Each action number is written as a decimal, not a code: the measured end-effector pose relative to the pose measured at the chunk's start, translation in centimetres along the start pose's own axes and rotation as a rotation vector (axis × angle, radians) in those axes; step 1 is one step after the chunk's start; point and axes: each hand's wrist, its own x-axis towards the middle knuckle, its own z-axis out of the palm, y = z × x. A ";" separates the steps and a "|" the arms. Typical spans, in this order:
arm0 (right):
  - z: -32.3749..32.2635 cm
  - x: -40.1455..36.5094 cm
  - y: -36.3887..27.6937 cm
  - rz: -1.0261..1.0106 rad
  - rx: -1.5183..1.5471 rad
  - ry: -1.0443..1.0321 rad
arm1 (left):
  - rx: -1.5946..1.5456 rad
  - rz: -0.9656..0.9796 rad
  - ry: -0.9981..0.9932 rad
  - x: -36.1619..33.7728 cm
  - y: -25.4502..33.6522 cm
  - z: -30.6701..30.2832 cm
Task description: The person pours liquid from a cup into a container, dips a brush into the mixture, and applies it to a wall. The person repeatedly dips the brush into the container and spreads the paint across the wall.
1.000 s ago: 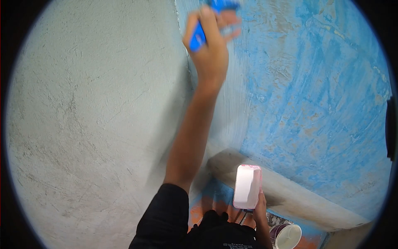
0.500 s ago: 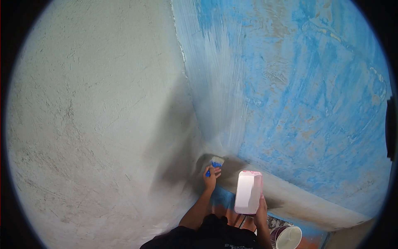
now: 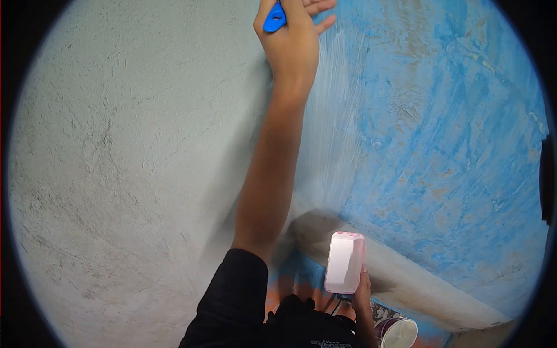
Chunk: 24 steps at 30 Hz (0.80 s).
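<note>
My left hand (image 3: 293, 43) is raised at the top of the view, close to the corner between the grey wall and the blue wall. It grips a paintbrush by its blue handle (image 3: 275, 18); the bristles are out of the frame. Some fingers are stretched out to the right. Low down, my right hand (image 3: 362, 293) holds a white, pink-edged tray (image 3: 346, 264) by its right side. Streaky whitish paint (image 3: 333, 116) covers the left strip of the blue wall (image 3: 429, 133).
A grey plastered wall (image 3: 127, 133) fills the left side. Below the blue wall runs a pale ledge (image 3: 429, 285). A bucket (image 3: 400, 335) with a whitish inside stands on the floor at the lower right.
My left hand has moved from the bottom of the corner up to the top of the view with the brush. The tray in my right hand has shifted slightly up and left.
</note>
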 end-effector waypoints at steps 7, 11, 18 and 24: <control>-0.5 0.2 1.5 -0.037 0.023 0.015 | 0.134 -0.272 0.122 -16.7 -8.4 -9.2; 0.4 -0.3 0.2 -0.031 0.021 0.043 | 0.179 -0.686 0.300 -35.7 -10.4 -17.1; 3.0 -1.3 -2.1 0.008 0.041 0.127 | 0.235 -1.127 0.369 -48.3 -12.3 -25.7; 4.4 -1.3 -0.9 -0.062 0.029 0.123 | 0.422 -0.852 0.088 -27.4 -11.5 -17.9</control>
